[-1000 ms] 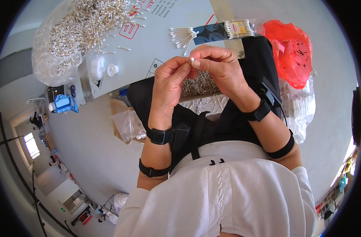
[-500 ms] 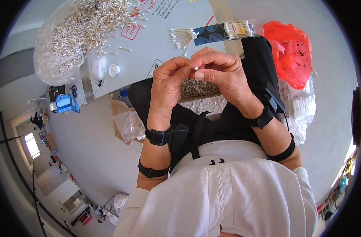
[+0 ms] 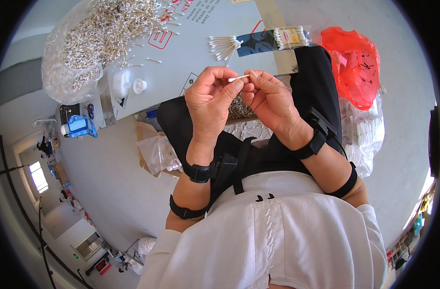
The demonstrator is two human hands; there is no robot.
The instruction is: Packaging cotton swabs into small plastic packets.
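A single cotton swab [image 3: 240, 77] with a white tip is held up between my two hands, above my lap. My left hand [image 3: 211, 98] is closed, its thumb and fingers pinching the swab close to the white tip. The swab's other end sits between the pinched fingertips of my right hand [image 3: 274, 103]. Below them, partly covered by my hands, is a box of many swabs [image 3: 240, 110]. On the table just beyond lies a fanned bunch of swabs [image 3: 223, 44], beside a dark strip [image 3: 257, 42] and a packed bundle of swabs [image 3: 289, 37] with a yellow label.
A big clear bag [image 3: 54, 72] spills a heap of loose swabs at the table's far left. Near it stands a small white round container [image 3: 139, 86]. To the right are a red plastic bag [image 3: 350, 67] and a clear bag of white packs [image 3: 366, 139]. An open carton [image 3: 150, 130] stands lower left.
The swab has turned from end-on to lying sideways, so its shaft shows. My hands have drawn slightly apart, and the right has shifted a little lower.
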